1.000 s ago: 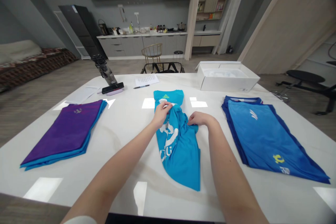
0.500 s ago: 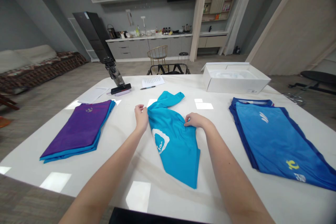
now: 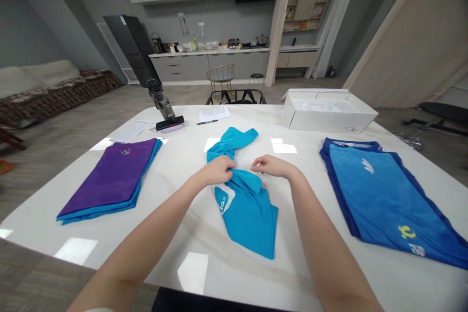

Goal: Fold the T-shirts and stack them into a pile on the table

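A turquoise T-shirt [image 3: 252, 219] with a white print lies rumpled and partly folded in the middle of the white table [image 3: 146, 243]. My left hand [image 3: 218, 169] is closed on a bunched fold of it, just above the print, hiding part of the cloth. Just right of the shirt's upper body, my right hand [image 3: 271, 165] hovers with fingers bent and the fingertips a little apart, holding nothing visible. A twisted sleeve [image 3: 243, 137] stretches away at the shirt's far end.
Folded purple and blue shirts [image 3: 113, 175] are stacked at the left. More folded blue shirts [image 3: 380, 190] lie at the right. Behind them stands an open white box [image 3: 325, 119]. A pen [image 3: 207, 122], printed paper [image 3: 215, 112] and a black phone-like object [image 3: 170, 123] are farther back.
My left hand has moved right, drawing the shirt's left edge inward over its middle. My right hand has let go of the cloth. The shirt's upper body is now narrower and more bunched.
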The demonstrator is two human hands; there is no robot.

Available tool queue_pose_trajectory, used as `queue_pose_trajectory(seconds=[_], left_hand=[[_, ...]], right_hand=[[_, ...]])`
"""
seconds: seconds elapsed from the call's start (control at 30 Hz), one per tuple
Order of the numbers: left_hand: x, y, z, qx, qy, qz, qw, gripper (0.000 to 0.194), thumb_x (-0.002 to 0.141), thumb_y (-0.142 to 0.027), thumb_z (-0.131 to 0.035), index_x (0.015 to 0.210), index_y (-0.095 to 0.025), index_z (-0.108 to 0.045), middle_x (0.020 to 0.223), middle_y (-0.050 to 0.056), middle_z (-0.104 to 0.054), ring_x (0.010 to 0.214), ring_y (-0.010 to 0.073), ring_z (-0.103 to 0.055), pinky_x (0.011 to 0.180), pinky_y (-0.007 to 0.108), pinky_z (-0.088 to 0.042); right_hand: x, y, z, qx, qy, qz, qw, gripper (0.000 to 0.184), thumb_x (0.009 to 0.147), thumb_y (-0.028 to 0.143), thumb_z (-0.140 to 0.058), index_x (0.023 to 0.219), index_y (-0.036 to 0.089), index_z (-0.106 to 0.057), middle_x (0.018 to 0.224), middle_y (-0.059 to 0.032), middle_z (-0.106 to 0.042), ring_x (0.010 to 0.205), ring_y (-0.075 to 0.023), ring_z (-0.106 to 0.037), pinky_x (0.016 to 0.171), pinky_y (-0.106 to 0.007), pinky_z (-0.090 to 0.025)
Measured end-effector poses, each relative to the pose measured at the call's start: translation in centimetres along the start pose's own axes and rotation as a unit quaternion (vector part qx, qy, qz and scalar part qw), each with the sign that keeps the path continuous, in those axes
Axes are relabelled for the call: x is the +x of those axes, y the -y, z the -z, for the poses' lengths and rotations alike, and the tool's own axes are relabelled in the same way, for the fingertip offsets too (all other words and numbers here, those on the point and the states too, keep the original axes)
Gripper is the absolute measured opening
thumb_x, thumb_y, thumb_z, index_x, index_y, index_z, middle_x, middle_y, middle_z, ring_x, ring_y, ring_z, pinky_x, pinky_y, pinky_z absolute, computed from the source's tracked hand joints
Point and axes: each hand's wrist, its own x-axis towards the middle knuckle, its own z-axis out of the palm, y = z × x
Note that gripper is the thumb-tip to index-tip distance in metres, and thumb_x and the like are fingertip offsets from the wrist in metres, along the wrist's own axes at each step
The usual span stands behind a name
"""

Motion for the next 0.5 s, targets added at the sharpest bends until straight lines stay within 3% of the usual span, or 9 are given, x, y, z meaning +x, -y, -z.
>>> queue_pose_trajectory(seconds=[0.1,0.17,0.23,0.33,0.43,0.5], left_hand=[[-4.0,1.3,2.1,-0.038,0.049,0.079,0.995,0.019,0.074,-0.016,-0.047,0.056,-0.021,-0.048,0.058,0.001,-0.053,0.059,0.0164,-0.048,0.060,0.030,-0.036],[-6.6,2.7,2.9,-0.046,0.071,0.144,0.986,0.027,0.081,-0.020,-0.047,0.054,-0.022,-0.047,0.057,0.002,-0.054,0.058,0.0170,-0.048,0.061,0.030,-0.035],[-8.5,4.3,3.1,-0.075,0.056,0.228,0.969,0.028,0.080,-0.024,-0.056,0.053,-0.023,-0.051,0.058,0.003,-0.058,0.060,0.0196,-0.053,0.066,0.030,-0.039],[-9.4,6.0,2.4,-0.136,-0.066,0.305,0.940,0.017,0.067,-0.023,-0.076,0.057,-0.026,-0.063,0.056,0.003,-0.060,0.059,0.0236,-0.058,0.070,0.032,-0.045],[-7.3,5.9,1.1,-0.193,-0.220,0.253,0.922,0.020,0.061,-0.027,-0.088,0.075,-0.028,-0.073,0.074,0.005,-0.071,0.072,0.0278,-0.066,0.079,0.035,-0.049],[-4.6,5.5,0.1,-0.223,-0.263,0.214,0.914,0.037,0.059,-0.032,-0.092,0.091,-0.028,-0.074,0.098,0.008,-0.074,0.097,0.0317,-0.069,0.092,0.035,-0.049]], right_hand=[[0.2,-0.2,0.1,-0.071,-0.018,-0.086,0.994,0.037,0.091,0.044,-0.066,0.112,0.016,-0.075,0.096,-0.0092,-0.076,0.081,-0.0199,-0.066,0.073,-0.027,-0.048],[0.2,-0.2,0.1,-0.088,-0.004,-0.112,0.990,0.037,0.093,0.042,-0.065,0.117,0.016,-0.074,0.100,-0.0096,-0.077,0.081,-0.0200,-0.068,0.073,-0.027,-0.048],[0.3,-0.1,0.0,-0.087,0.006,-0.118,0.989,0.038,0.094,0.042,-0.063,0.121,0.017,-0.073,0.100,-0.0091,-0.077,0.080,-0.0198,-0.069,0.073,-0.027,-0.049],[0.5,0.0,-0.3,-0.092,-0.006,-0.115,0.989,0.037,0.095,0.040,-0.062,0.122,0.017,-0.073,0.102,-0.0093,-0.077,0.082,-0.0205,-0.069,0.074,-0.028,-0.050],[1.0,0.1,-0.9,-0.105,-0.024,-0.101,0.989,0.034,0.096,0.039,-0.063,0.121,0.017,-0.073,0.108,-0.0103,-0.076,0.088,-0.0215,-0.070,0.075,-0.027,-0.049],[1.3,0.2,-1.3,-0.109,-0.027,-0.090,0.990,0.033,0.096,0.038,-0.063,0.120,0.018,-0.073,0.108,-0.0101,-0.076,0.089,-0.0215,-0.069,0.075,-0.027,-0.049]])
